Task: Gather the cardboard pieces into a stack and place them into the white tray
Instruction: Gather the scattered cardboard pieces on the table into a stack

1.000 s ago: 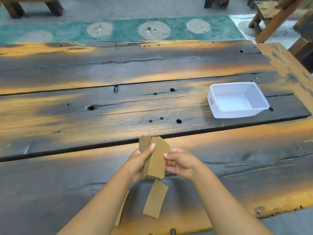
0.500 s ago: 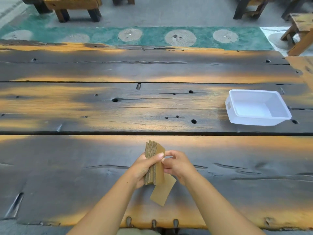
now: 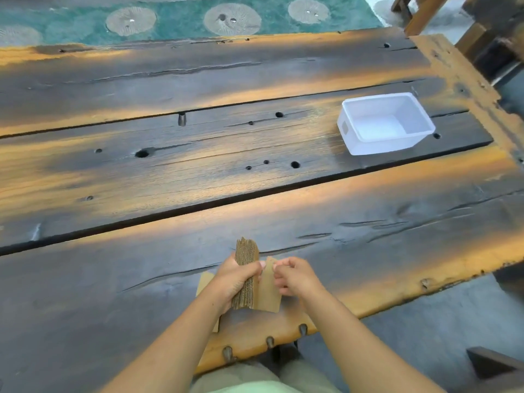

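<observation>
My left hand (image 3: 235,279) is closed around a stack of brown cardboard pieces (image 3: 246,282), held on edge just above the dark wooden table near its front edge. My right hand (image 3: 295,276) pinches the top corner of a single cardboard piece (image 3: 269,293) that leans against the right side of the stack. Another flat cardboard piece (image 3: 204,282) lies on the table, mostly hidden under my left hand and wrist. The white tray (image 3: 377,146) stands empty at the far right of the table, well away from both hands.
The plank table (image 3: 170,171) has gaps, knot holes and a metal peg (image 3: 182,119) in its middle. Several metal pegs (image 3: 270,341) stick out of the near edge. Wooden furniture (image 3: 482,38) stands beyond the right end, and a green rug (image 3: 181,21) lies past the far edge.
The loose piece that lay flat on the table is now upright against the right side of the stack, held by my right hand. Both hands sit lower, nearer the table's front edge.
</observation>
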